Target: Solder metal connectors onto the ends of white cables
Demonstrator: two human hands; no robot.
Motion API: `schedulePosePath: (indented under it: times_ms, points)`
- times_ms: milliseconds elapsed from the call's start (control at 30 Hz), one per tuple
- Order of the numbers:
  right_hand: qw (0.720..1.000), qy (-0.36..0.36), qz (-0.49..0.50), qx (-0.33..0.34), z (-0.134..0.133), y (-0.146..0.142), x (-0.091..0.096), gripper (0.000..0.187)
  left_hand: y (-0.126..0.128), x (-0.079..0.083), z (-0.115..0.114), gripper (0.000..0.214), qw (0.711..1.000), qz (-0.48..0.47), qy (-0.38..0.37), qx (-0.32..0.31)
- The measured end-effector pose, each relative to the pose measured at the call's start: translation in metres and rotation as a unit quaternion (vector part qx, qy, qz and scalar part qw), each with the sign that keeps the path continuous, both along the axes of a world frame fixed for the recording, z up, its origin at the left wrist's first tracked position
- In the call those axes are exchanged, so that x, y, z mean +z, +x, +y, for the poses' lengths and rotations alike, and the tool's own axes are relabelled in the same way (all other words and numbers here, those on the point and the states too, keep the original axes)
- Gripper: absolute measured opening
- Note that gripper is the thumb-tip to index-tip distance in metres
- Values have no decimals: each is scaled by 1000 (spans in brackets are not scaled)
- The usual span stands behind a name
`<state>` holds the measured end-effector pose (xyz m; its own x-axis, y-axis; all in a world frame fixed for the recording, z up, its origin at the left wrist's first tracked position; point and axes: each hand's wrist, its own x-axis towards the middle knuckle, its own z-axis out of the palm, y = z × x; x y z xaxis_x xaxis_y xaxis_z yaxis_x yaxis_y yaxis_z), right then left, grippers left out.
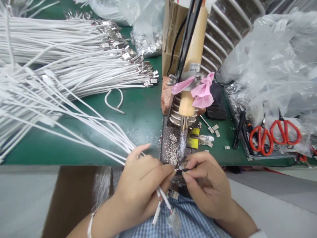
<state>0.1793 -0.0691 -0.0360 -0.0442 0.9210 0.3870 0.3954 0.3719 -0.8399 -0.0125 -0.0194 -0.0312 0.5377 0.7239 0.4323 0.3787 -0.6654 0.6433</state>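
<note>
My left hand is closed round a bundle of white cables. A few cut ends with bared red and white wires hang below its palm. Between its thumb and forefinger, a thin wire end reaches toward the soldering iron's tip. My right hand pinches a small dark piece at that wire end; its kind is hidden by the fingers. Just above both hands, the soldering iron is fixed upright with its tip down, a pink cloth strip tied round its wooden handle.
Heaps of white cables with metal USB plugs cover the left of the green table. Solder crumbs lie beside the iron. At right are red-handled scissors, a black phone-like object, loose metal plugs and plastic bags.
</note>
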Motion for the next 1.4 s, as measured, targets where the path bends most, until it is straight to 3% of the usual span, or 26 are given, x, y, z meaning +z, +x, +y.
schedulePosePath:
  times_ms: [267,433,600,767,1100,1400]
  points:
    - [998,9,33,-56,-6,11,-4,21,-2,-2,1,19,1000,4,-3,-11]
    - [1000,11,-22,-17,-7,10,-3,18,-2,-2,1,18,1000,1,-1,-15]
    - [999,23,14,-43,-5,4,-7,23,-3,-3,0,19,1000,1,3,-13]
    - [1000,26,10,-12,-3,2,-6,27,-3,-5,1,19,1000,2,26,-12]
    - [998,-4,68,-19,1,-3,0,26,-3,-5,2,22,1000,-4,29,-7]
    - [998,-9,63,-1,2,-2,1,27,-4,-3,2,21,999,-8,41,2]
